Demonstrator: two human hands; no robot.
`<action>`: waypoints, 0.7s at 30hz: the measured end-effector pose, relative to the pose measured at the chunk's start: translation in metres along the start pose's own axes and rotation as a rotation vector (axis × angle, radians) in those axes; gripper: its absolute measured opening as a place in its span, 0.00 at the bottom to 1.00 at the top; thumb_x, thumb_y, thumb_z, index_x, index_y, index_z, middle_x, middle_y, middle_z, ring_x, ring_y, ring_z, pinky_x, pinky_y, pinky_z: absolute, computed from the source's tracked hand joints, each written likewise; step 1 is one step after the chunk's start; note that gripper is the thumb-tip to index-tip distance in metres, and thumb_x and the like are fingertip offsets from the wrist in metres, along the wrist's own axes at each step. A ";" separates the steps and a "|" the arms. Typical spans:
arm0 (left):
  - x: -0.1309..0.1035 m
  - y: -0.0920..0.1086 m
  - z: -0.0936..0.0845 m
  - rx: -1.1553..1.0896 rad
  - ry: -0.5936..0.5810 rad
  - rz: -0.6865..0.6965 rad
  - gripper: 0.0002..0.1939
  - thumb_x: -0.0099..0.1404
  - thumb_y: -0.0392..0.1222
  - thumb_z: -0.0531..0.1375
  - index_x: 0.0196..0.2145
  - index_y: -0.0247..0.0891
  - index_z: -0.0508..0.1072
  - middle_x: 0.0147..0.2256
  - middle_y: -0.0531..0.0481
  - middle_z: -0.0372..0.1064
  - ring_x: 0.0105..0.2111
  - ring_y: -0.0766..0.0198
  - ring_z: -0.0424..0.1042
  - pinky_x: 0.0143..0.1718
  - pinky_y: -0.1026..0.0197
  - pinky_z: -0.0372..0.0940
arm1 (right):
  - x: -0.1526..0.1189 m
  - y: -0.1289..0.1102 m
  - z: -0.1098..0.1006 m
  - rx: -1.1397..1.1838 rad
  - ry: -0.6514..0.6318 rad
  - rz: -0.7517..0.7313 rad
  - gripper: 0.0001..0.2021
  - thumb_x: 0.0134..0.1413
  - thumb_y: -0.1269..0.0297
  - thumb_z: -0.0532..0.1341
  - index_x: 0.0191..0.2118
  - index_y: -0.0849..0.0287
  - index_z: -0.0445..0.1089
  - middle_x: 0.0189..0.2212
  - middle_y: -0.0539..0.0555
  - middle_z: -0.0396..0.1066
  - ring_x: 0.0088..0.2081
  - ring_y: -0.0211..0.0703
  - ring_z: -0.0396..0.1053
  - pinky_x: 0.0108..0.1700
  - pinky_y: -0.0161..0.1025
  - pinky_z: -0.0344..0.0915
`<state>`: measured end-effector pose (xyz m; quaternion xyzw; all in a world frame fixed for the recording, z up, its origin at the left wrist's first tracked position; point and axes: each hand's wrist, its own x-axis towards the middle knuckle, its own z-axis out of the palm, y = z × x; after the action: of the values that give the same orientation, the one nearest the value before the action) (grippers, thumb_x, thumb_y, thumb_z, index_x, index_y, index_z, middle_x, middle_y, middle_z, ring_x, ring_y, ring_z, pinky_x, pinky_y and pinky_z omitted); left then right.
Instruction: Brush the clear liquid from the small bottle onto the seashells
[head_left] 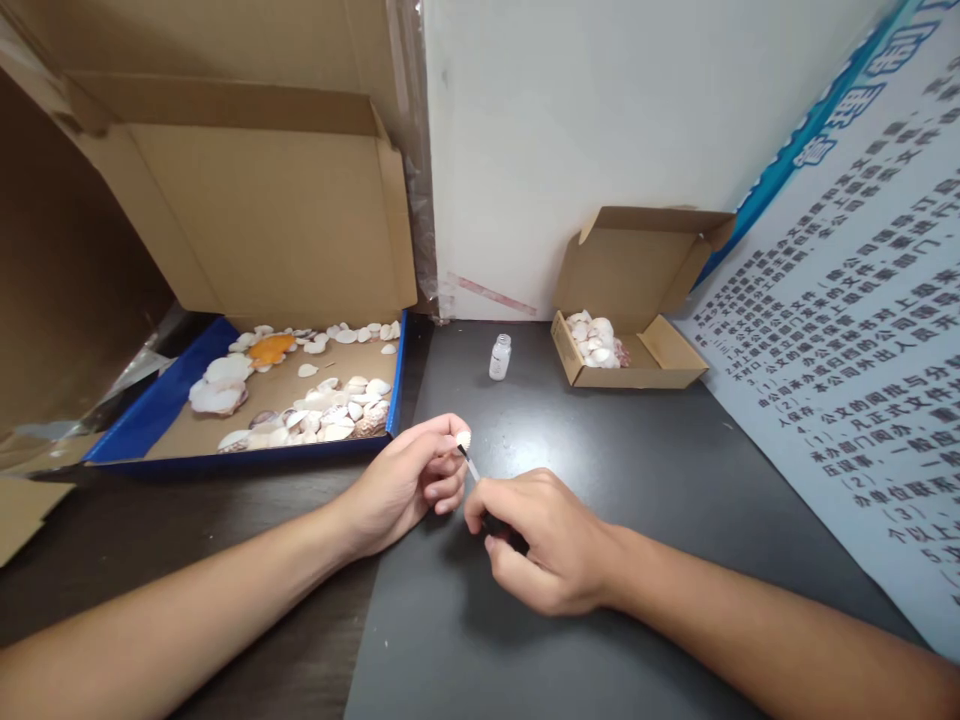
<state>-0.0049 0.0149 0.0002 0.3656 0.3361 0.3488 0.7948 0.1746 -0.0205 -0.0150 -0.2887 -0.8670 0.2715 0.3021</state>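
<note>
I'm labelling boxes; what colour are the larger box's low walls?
The low walls are blue; best in head view.

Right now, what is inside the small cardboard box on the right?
The small cardboard box holds a heap of pale shells, a few pinkish at one side; whatever lies beneath the heap is hidden.

The dark grey tabletop (645,460) looks smooth and semi-glossy, with a bright sheen near its middle, beside a dark brown surface (300,600) with a wood-like grain. The large blue-edged box (142,425) and the small open tan box (637,377) show matt brown cardboard, the large one's blue sides slicker, while the small white-labelled bottle (500,358) looks clear, smooth and shiny. The small ribbed white shell (463,439) in the left hand (420,475) has a rough face; the thin-stemmed black-handled brush (495,525) in the right hand (544,540) looks like smooth plastic.
</note>
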 end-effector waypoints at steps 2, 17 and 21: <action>0.000 -0.002 -0.001 0.041 0.000 0.040 0.06 0.60 0.38 0.57 0.29 0.39 0.61 0.19 0.62 0.44 0.17 0.73 0.44 0.19 0.69 0.50 | 0.000 0.000 0.000 0.020 0.006 0.040 0.06 0.45 0.70 0.52 0.32 0.55 0.60 0.17 0.43 0.57 0.18 0.35 0.53 0.23 0.33 0.52; -0.002 -0.005 -0.008 0.172 -0.071 0.070 0.03 0.59 0.37 0.54 0.30 0.40 0.60 0.20 0.62 0.44 0.18 0.71 0.43 0.21 0.67 0.47 | 0.001 -0.003 0.002 -0.032 0.033 -0.051 0.07 0.40 0.71 0.49 0.30 0.54 0.56 0.17 0.43 0.57 0.17 0.36 0.51 0.22 0.34 0.51; -0.003 -0.007 -0.012 0.279 -0.091 0.070 0.03 0.61 0.36 0.53 0.31 0.40 0.59 0.20 0.60 0.47 0.20 0.70 0.46 0.22 0.66 0.47 | 0.001 -0.003 0.001 -0.020 0.013 -0.120 0.07 0.39 0.71 0.48 0.29 0.54 0.56 0.18 0.45 0.59 0.18 0.37 0.53 0.23 0.35 0.52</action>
<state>-0.0136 0.0135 -0.0106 0.4995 0.3321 0.3093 0.7379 0.1719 -0.0226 -0.0132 -0.2412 -0.8834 0.2422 0.3205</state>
